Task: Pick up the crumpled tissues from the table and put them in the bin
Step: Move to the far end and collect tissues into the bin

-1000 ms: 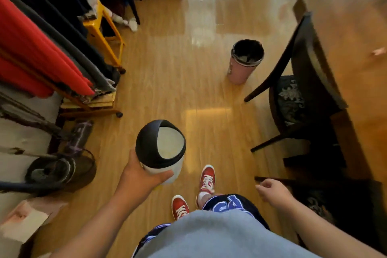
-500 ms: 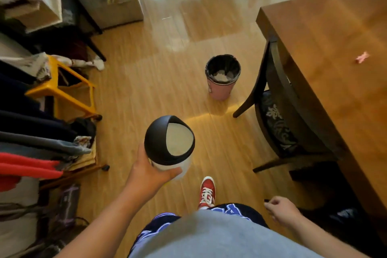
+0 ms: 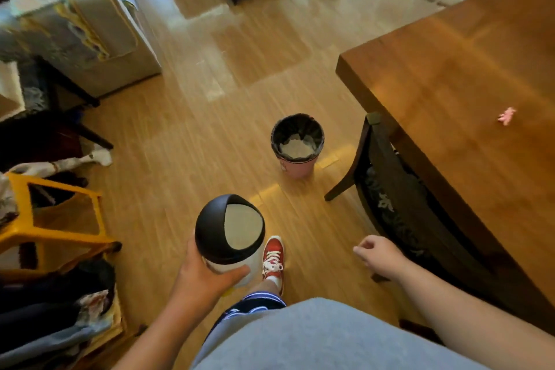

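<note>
My left hand (image 3: 199, 279) grips a small white bin with a black swing lid (image 3: 229, 230), held upright over the floor in front of me. My right hand (image 3: 380, 255) hangs loosely curled with nothing in it, beside the chair. A pink bin (image 3: 298, 141) with a black liner stands on the floor ahead, with pale tissue inside it. On the brown wooden table (image 3: 450, 84) at the right lies one small pink crumpled scrap (image 3: 507, 116), well away from both hands.
A dark wooden chair (image 3: 390, 189) is tucked under the table's near edge. A yellow stool (image 3: 54, 219) and piles of clothes (image 3: 45, 318) line the left side. A covered cabinet (image 3: 90, 39) stands at the back left. My red shoe (image 3: 273, 255) is on the wooden floor.
I have walked forward: the pink bin and table are closer and the view has tilted up. My left hand still holds the lidded bin; my right hand has lifted slightly.
</note>
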`<act>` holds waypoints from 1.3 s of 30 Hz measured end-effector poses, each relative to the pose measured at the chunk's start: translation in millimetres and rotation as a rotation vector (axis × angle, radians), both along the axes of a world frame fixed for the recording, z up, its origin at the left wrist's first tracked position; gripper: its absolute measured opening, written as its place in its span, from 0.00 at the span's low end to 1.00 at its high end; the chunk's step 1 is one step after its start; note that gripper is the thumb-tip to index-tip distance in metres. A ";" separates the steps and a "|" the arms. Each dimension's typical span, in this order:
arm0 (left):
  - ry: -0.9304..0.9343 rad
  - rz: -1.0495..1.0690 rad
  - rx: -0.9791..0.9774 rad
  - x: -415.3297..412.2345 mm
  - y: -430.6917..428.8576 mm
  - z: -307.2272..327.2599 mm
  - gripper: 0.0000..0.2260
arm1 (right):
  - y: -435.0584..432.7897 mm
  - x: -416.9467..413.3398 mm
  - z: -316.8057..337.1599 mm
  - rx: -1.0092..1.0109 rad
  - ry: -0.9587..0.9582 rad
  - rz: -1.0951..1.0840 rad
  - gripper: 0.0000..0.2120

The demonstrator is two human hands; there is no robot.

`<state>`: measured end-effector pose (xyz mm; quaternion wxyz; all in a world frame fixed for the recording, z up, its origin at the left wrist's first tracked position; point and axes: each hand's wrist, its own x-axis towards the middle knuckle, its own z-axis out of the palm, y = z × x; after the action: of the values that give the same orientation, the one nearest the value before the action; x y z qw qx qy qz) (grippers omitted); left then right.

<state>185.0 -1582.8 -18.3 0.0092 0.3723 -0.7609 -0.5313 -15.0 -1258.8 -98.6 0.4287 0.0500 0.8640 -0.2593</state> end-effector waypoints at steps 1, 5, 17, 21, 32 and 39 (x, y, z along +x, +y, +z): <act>0.009 -0.045 0.008 -24.0 -10.6 1.5 0.54 | 1.1 -5.1 0.8 0.017 -0.005 -0.037 0.06; 0.059 -0.307 0.025 -134.4 -35.0 19.3 0.53 | 18.0 -10.4 12.3 0.099 -0.032 -0.236 0.08; 0.242 -0.943 0.125 -373.5 103.8 81.5 0.52 | 64.6 29.3 131.4 0.006 0.096 -0.585 0.05; 0.293 -1.082 0.189 -405.1 173.5 90.0 0.55 | 89.3 17.0 167.0 -0.083 0.170 -0.649 0.02; 0.092 -1.245 0.228 -467.5 331.2 66.1 0.51 | 285.7 -75.6 128.5 -0.022 0.180 -0.958 0.02; 0.058 -1.288 0.180 -474.2 366.9 45.3 0.51 | 385.6 -146.6 83.2 0.411 0.432 -1.121 0.18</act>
<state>-289.3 -1215.9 27.0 -0.3219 -0.1737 -0.7837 -0.5021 -161.5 -873.2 -15.4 0.0253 0.5228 0.8057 -0.2774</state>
